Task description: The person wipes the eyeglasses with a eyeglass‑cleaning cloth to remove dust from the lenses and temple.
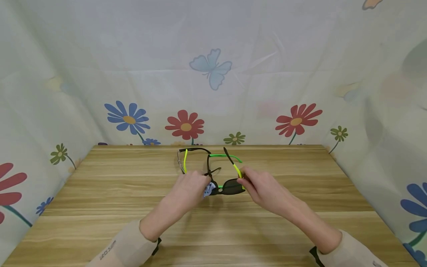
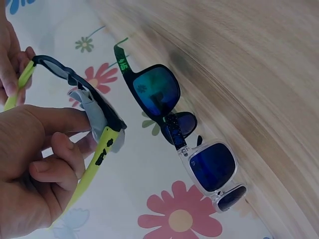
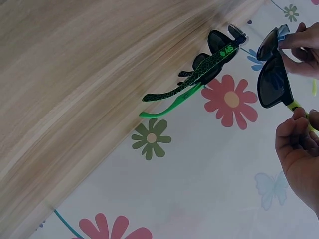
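Note:
Black sunglasses with yellow temples are held up between both hands above the table. My left hand pinches a light blue cloth over one lens; in the left wrist view, thumb and fingers lie on either side of it. My right hand grips the yellow temple by the hinge at the opposite end. One dark lens shows uncovered in the right wrist view. Behind them on the table stand sunglasses with green temples and a clear-framed pair with blue lenses.
The wooden table runs back to a pale curtain printed with flowers and butterflies, which also hangs along both sides. The two other pairs of sunglasses are close together just beyond my hands, toward the table's far edge.

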The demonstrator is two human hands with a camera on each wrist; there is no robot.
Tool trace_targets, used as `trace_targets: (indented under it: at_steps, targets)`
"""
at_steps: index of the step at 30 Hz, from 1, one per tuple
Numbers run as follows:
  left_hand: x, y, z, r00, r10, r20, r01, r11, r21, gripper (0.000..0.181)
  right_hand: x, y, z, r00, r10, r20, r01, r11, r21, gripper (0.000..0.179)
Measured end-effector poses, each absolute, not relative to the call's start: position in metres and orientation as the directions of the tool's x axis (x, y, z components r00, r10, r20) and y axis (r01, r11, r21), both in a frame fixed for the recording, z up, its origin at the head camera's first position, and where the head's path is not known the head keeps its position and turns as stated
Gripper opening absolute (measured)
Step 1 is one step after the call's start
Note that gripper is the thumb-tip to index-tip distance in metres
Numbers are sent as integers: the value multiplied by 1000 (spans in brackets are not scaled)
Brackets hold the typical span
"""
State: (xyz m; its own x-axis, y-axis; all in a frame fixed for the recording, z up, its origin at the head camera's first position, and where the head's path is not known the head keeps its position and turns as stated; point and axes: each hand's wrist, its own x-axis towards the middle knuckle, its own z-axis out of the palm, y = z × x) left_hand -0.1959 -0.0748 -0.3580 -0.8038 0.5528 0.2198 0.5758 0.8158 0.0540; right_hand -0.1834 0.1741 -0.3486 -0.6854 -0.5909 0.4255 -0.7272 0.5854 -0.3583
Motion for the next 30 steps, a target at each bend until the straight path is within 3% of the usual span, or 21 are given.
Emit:
trace_targets:
  at_steps: [14,30]
  targets:
    - [-195,-76,-360,-778,582,239,622,767,156,7,-184,172,-350,-688,-583,432,-725,580,-372,9]
    - [-193,-78,-361,-775,583,244,626,762,167,6,-186,172,-348,-719,-560,411,-694,599,-399,9]
